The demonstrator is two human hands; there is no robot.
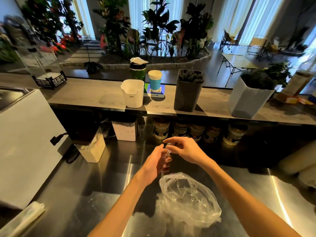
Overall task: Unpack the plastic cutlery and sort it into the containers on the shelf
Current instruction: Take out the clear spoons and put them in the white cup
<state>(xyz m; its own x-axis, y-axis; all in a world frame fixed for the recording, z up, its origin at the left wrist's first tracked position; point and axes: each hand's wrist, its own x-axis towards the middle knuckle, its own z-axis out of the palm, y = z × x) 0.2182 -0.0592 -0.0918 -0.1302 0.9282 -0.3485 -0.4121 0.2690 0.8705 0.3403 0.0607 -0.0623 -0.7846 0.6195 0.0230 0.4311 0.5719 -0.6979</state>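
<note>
The step in hand looks like pulling one clear plastic piece of cutlery (165, 156) free of its thin wrapping above the stainless steel counter (102, 177). To do it well, the wrapping should be held firm low down while the other hand draws the piece straight up and away, so the film does not tear into scraps or drag the crumpled clear plastic bag (188, 199) off the counter's near edge.

The left hand (156, 164) is curled round the lower part of the clear piece and its film, gripping it. The right hand (183, 149) pinches the top end between thumb and fingertips, the other fingers bent loosely; what exactly it pinches is too blurred to tell.

The bag lies open just below the hands, near the counter's front edge. On the grey wooden shelf (89, 98) behind stand the white plastic container (132, 93) at the middle, the dark grey square container (188, 94) holding dark cutlery, and the light grey square container (249, 100) toward the right end.
</note>
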